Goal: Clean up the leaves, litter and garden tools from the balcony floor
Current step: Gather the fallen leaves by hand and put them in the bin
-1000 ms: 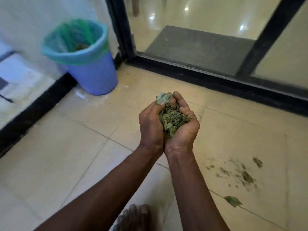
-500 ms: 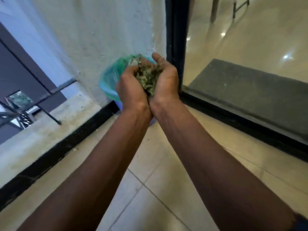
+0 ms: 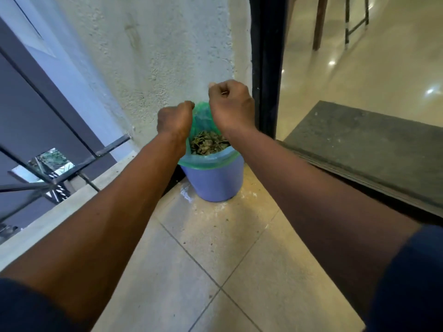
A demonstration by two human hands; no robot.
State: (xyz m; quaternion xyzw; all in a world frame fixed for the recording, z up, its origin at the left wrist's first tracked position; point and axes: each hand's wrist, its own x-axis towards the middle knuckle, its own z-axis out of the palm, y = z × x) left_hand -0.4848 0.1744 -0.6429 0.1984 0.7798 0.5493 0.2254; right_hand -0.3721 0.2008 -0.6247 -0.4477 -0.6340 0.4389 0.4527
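2 bare hands are held out over a small blue plastic bin (image 3: 213, 180) that stands on the beige tiled floor (image 3: 215, 259), in the corner where a rough white plastered wall (image 3: 155, 56) meets a black door frame (image 3: 266, 56). The bin is lined with a green plastic bag (image 3: 206, 161), its edge folded out over the rim at the front and standing up higher at the back. Inside the bag lies a heap of dry, green-brown leaves (image 3: 208, 143), in view between the 2 forearms. The left hand (image 3: 176, 119) hangs above the bin's left rim, back to the camera, fingers bent downward with the tips just beside the raised back edge of the bag; whether they pinch the plastic or merely hang next to it cannot be told. The right hand (image 3: 231, 104) is higher, above the bin's right side and close to the door frame, clenched into a fist with the thumb tip showing at the left and nothing seen in it. Dark blue sleeves (image 3: 407, 271) show at the lower corners. Pale dust and a few specks mark the tiles around the bin's base. To the right, beyond the frame, lies a grey doormat (image 3: 371, 144) on a glossy floor; to the left a dark metal railing (image 3: 48, 164) runs above a low concrete ledge (image 3: 60, 212).
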